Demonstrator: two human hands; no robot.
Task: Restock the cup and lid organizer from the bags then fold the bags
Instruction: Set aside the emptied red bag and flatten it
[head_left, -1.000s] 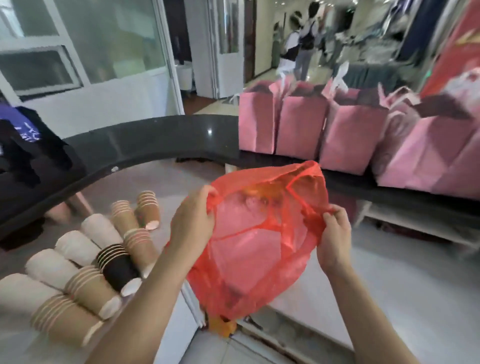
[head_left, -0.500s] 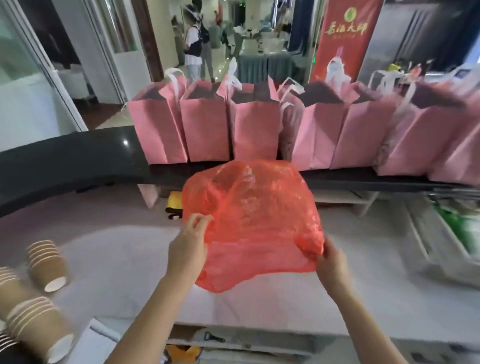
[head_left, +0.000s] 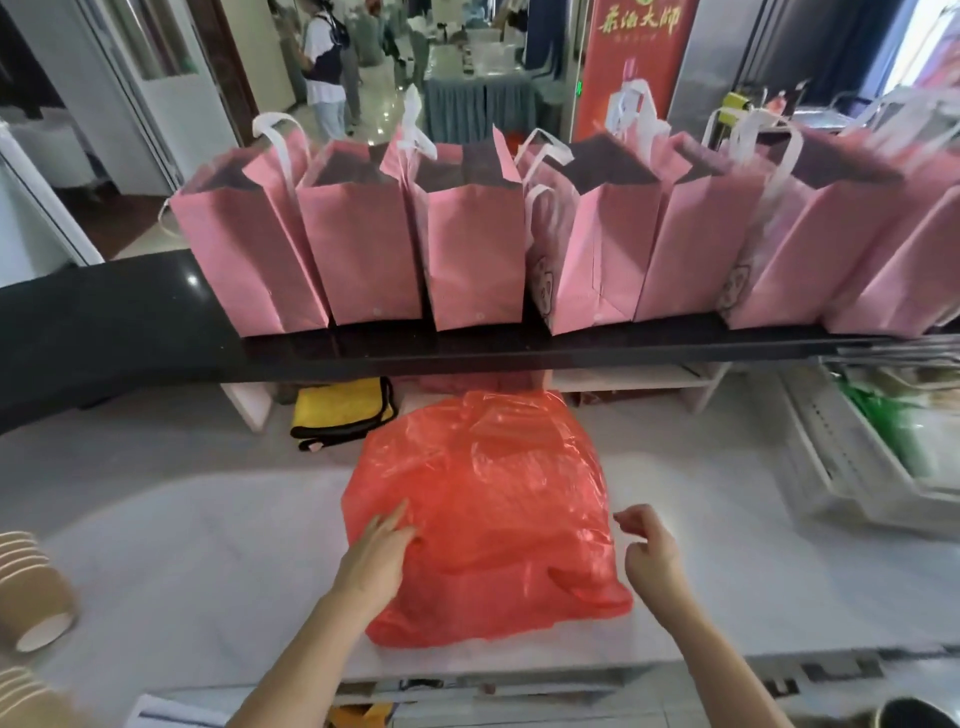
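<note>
Your thin, crinkled red plastic bag is lying spread out on the white tabletop in the lower centre of the frame, its near edge close to the tabletop's front edge. Your left hand is resting flat on the bag's left side, fingers straight and pressing the plastic down. Your right hand is hovering just beside the bag's right edge with its fingers loosely curled and gripping nothing; whether a fingertip is touching the plastic cannot be told.

At the lower left edge of the frame, 2 stacks of brown ribbed paper cups are lying on their sides on the tabletop, well apart from the bag. Just behind the bag, under the dark raised shelf, a folded yellow cloth with black trim is lying on the tabletop. Along the top of that shelf, across the middle of the frame, a row of pink paper gift bags with white handles is standing upright, side by side and touching. At the right edge, a white wire basket is holding something green. In the upper centre, a red banner with gold characters is standing behind the gift bags, and people are standing in the background at the upper left.
</note>
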